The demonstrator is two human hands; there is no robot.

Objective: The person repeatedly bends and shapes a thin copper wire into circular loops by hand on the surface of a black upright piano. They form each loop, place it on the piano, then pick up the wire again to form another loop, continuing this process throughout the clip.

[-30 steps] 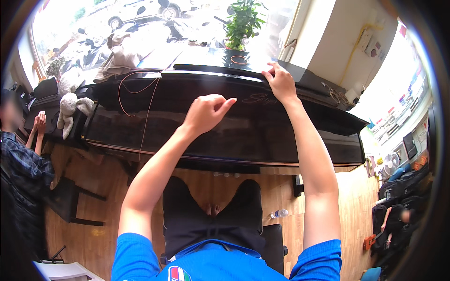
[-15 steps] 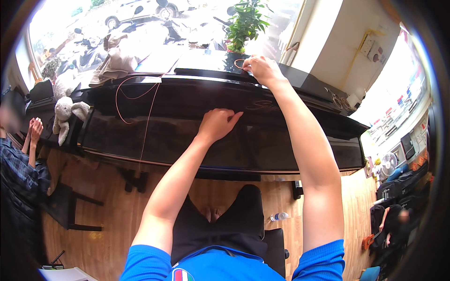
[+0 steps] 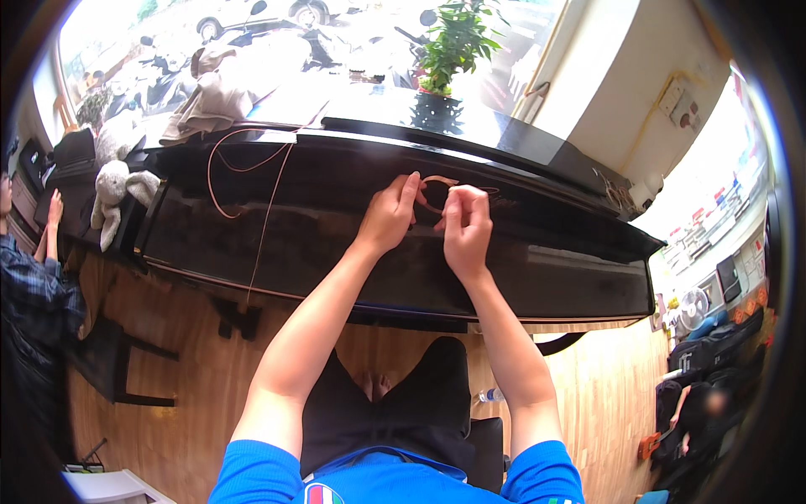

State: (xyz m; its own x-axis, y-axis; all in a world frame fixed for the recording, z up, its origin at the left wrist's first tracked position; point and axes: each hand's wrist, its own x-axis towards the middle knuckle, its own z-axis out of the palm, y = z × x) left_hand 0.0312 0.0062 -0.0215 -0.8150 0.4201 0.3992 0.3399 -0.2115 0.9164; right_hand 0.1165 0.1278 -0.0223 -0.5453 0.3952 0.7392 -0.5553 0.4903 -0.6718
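Both hands are raised over a glossy black piano (image 3: pixel 336 252), close together. Between them is a small loop of thin copper-coloured wire (image 3: pixel 436 179), coiled into a ring. My left hand (image 3: pixel 389 217) is closed, its thumb and fingertips pinching the ring's left side. On the other side, my right hand (image 3: pixel 468 233) has its fingers curled in, gripping the ring's right edge. A second length of copper-coloured wire (image 3: pixel 267 210) lies farther left, looping over the piano's top edge and hanging down its front.
A potted plant (image 3: pixel 453 46) and a crumpled grey cloth (image 3: pixel 210 105) rest on the piano's top. A plush toy (image 3: pixel 113 197) sits left, near another person (image 3: pixel 38 277). Tangled wire (image 3: pixel 617 193) lies at the right end. A water bottle (image 3: pixel 490 395) is on the floor.
My right hand has come down from the piano's top toward me, bringing the wire ring beside my left hand. The left hand has moved slightly and now meets the ring.
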